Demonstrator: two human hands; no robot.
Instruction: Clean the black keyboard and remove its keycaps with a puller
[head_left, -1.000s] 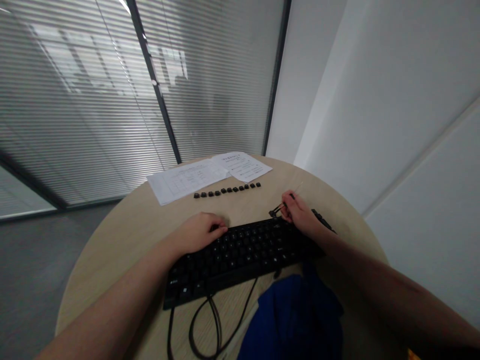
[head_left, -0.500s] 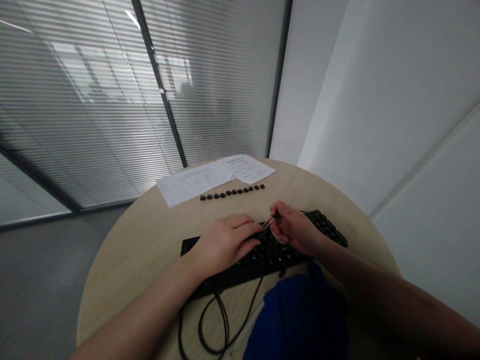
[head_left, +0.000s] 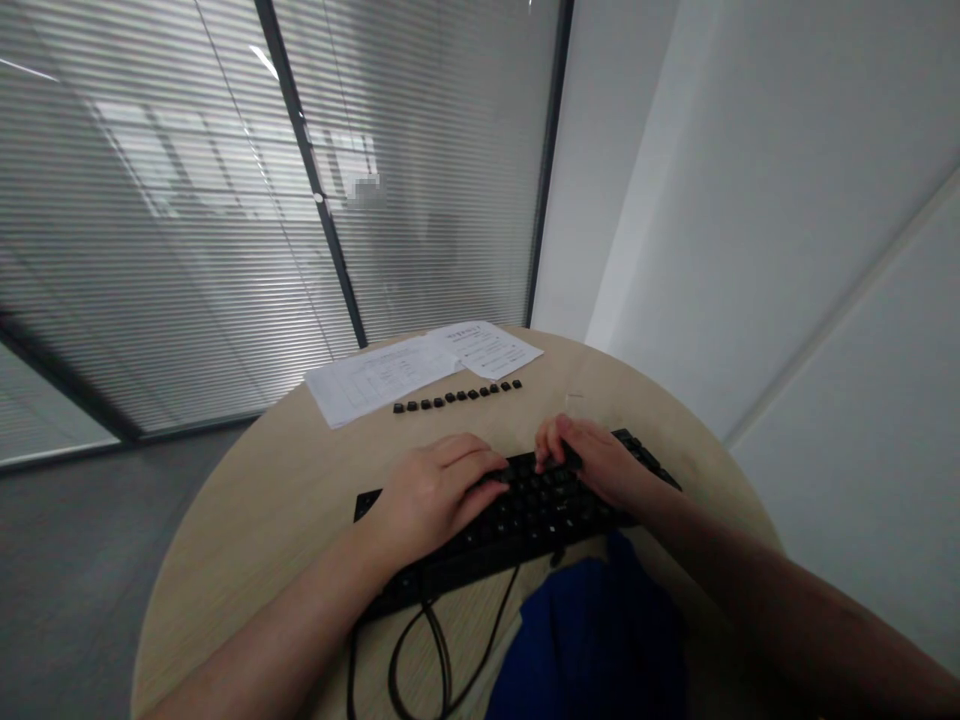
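A black keyboard lies across the round table in front of me, partly covered by both hands. My left hand is over its upper middle, thumb and fingertips closed on a small dark keycap. To its right, my right hand is curled round the black handle of a keycap puller, whose thin wire end points up and away above the knuckles. The fingertips of that hand are down at the upper rows of keys. Beyond the keyboard, several loose black keycaps stand in a slanting row.
Printed sheets of paper lie at the far side of the wooden table, behind the keycap row. A black cable loops at the near edge, beside blue cloth at my lap. Glass with blinds and a white wall stand behind.
My right hand has turned the puller so its wire end points up instead of down at the keys, and its fingertips have lowered to the keyboard. The left hand is now slightly apart from it.
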